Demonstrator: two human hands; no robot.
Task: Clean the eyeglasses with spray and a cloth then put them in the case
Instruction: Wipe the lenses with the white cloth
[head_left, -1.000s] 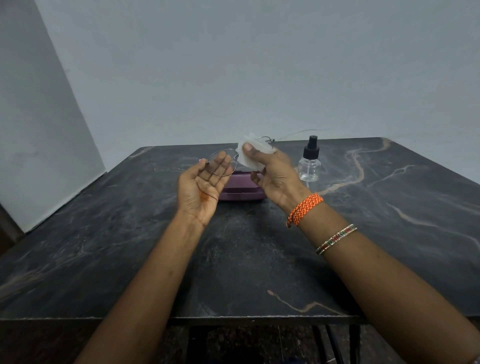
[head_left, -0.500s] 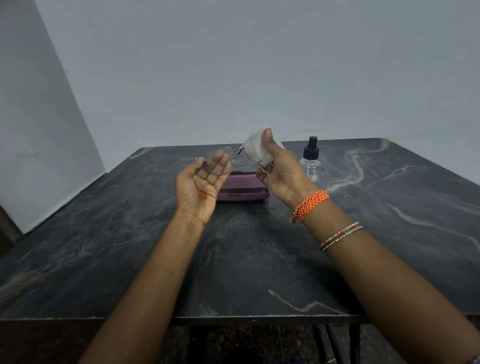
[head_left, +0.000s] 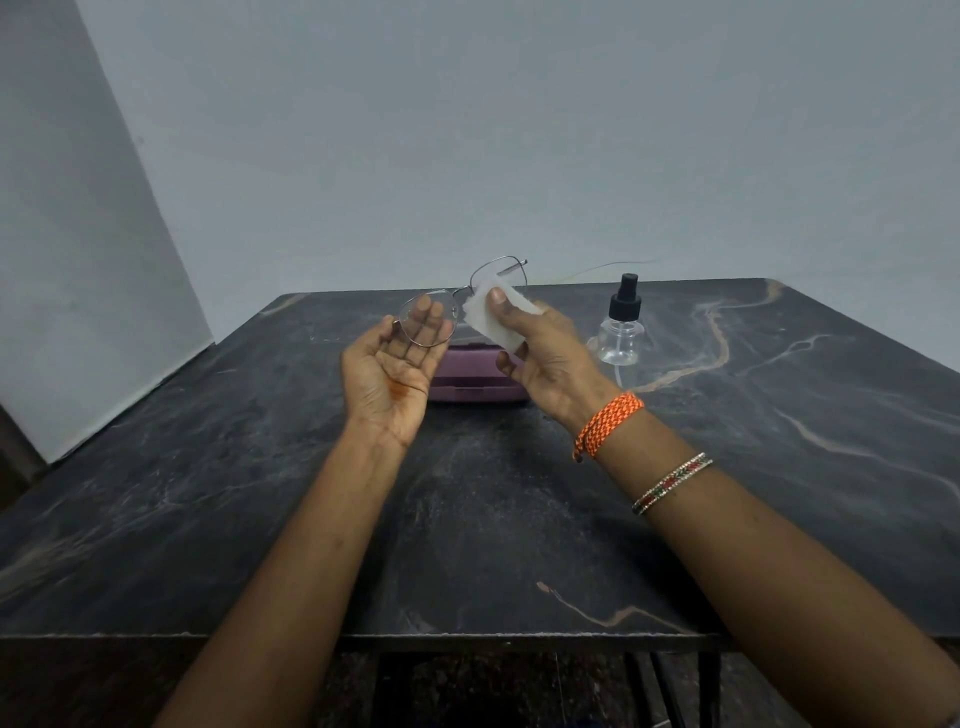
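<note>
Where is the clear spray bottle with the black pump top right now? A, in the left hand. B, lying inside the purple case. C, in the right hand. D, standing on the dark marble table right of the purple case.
D: the clear spray bottle with the black pump top stands upright on the dark marble table, right of the purple case, in neither hand.

No readable text

The spray bottle (head_left: 619, 332) and the case (head_left: 475, 382) show no legible label, brand or number.

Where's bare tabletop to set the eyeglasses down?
Free: near table between the forearms, in front of the purple case; far-left and far-right slab. Crowded: back centre, with the case, spray bottle and both hands.
</note>
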